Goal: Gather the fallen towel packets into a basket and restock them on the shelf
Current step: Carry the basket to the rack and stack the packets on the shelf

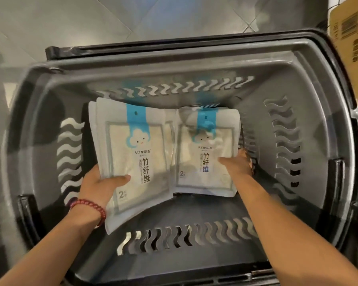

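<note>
A large grey plastic basket (310,112) with wavy slots fills the view below me. Inside it are two stacks of white towel packets with a blue strip and a cloud face. My left hand (100,185) grips the left stack (132,149) at its lower left edge, thumb on top. My right hand (237,165) holds the right stack (205,153) at its right edge, thumb on the front and fingers tucked behind. Both stacks lie side by side, touching in the middle, near the basket floor.
The basket's black handle (132,47) lies folded along the far rim. Grey tiled floor (91,19) shows beyond it. A brown cardboard box (351,38) with a barcode stands at the upper right, close to the basket's corner.
</note>
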A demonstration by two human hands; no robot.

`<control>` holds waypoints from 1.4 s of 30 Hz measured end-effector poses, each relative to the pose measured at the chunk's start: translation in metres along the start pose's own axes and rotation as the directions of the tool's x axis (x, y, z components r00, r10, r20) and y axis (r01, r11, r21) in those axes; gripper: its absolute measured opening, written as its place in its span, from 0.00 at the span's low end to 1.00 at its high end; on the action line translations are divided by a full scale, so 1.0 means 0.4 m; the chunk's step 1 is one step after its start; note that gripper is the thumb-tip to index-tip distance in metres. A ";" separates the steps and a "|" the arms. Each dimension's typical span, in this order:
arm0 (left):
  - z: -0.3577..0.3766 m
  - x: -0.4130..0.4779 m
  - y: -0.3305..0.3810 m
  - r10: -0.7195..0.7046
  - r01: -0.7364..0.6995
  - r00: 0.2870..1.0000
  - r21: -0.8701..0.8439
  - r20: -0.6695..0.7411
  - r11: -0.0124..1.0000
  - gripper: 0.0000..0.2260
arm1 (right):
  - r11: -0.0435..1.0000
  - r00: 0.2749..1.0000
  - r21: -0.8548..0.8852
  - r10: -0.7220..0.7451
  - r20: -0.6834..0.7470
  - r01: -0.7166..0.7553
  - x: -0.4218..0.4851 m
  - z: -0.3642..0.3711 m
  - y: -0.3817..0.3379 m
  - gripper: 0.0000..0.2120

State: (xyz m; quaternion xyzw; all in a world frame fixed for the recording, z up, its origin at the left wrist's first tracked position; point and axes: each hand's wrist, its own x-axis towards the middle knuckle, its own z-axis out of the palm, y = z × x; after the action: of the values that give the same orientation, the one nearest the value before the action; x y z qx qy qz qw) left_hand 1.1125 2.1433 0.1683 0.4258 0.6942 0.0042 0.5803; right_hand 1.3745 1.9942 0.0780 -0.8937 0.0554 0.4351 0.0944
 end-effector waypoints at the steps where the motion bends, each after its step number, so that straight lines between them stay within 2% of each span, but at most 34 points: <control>1: 0.001 -0.004 -0.001 -0.008 0.008 1.000 0.008 -0.007 1.000 0.16 | 0.999 0.999 -0.022 -0.029 -0.029 0.028 -0.021 -0.002 0.006 0.29; 5: 0.000 -0.037 0.014 -0.043 0.043 0.999 0.054 -0.007 0.998 0.20 | 0.973 0.973 -0.148 -0.197 -0.119 0.179 -0.107 -0.014 0.037 0.16; 10: -0.020 -0.086 0.053 -0.054 0.054 0.999 0.053 -0.004 0.997 0.19 | 0.969 0.969 0.046 -0.238 -0.065 0.241 -0.195 -0.037 0.034 0.07; 15: -0.056 -0.179 0.103 -0.032 0.032 0.999 0.015 -0.003 0.999 0.17 | 0.935 0.957 0.215 -0.262 -0.122 0.283 -0.325 -0.077 0.006 0.09; 20: -0.123 -0.316 0.191 0.023 -0.023 0.999 -0.025 0.028 0.999 0.18 | 0.908 0.937 0.235 -0.329 -0.113 0.347 -0.507 -0.187 -0.010 0.14; 23: -0.169 -0.417 0.270 0.076 -0.073 0.995 -0.048 0.063 0.996 0.17 | 0.885 0.923 0.263 -0.366 -0.117 0.384 -0.633 -0.275 -0.004 0.12; 28: -0.253 -0.626 0.404 0.163 -0.152 0.978 -0.094 0.127 0.984 0.18 | 0.837 0.893 0.316 -0.391 -0.224 0.446 -0.874 -0.439 0.028 0.07; 29: -0.274 -0.675 0.430 0.189 -0.175 0.971 -0.100 0.149 0.979 0.18 | 0.818 0.886 0.348 -0.385 -0.258 0.457 -0.930 -0.477 0.038 0.10; 31: -0.310 -0.767 0.467 0.226 -0.212 0.951 -0.088 0.211 0.973 0.17 | 0.769 0.865 0.408 -0.376 -0.333 0.492 -1.042 -0.550 0.072 0.17; 35: -0.356 -0.946 0.552 0.328 -0.317 0.881 -0.089 0.340 0.944 0.16 | 0.656 0.823 0.515 -0.330 -0.462 0.552 -1.264 -0.677 0.167 0.10; 37: -0.358 -1.026 0.590 0.364 -0.369 0.838 -0.069 0.406 0.927 0.14 | 0.586 0.805 0.572 -0.275 -0.526 0.573 -1.355 -0.722 0.233 0.11; 40: -0.321 -1.144 0.644 0.423 -0.461 0.751 -0.057 0.507 0.886 0.12 | 0.494 0.793 0.649 -0.157 -0.588 0.579 -1.468 -0.780 0.340 0.13; 42: -0.262 -1.222 0.692 0.475 -0.541 0.667 -0.065 0.575 0.838 0.12 | 0.431 0.764 0.672 -0.066 -0.641 0.602 -1.513 -0.832 0.409 0.13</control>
State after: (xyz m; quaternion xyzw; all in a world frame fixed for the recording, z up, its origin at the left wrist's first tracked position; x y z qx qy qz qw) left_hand 1.1723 2.0795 0.7332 0.6151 0.3408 -0.0002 0.7109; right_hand 1.2280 1.7724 0.7361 -0.7995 0.0974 0.0579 0.5899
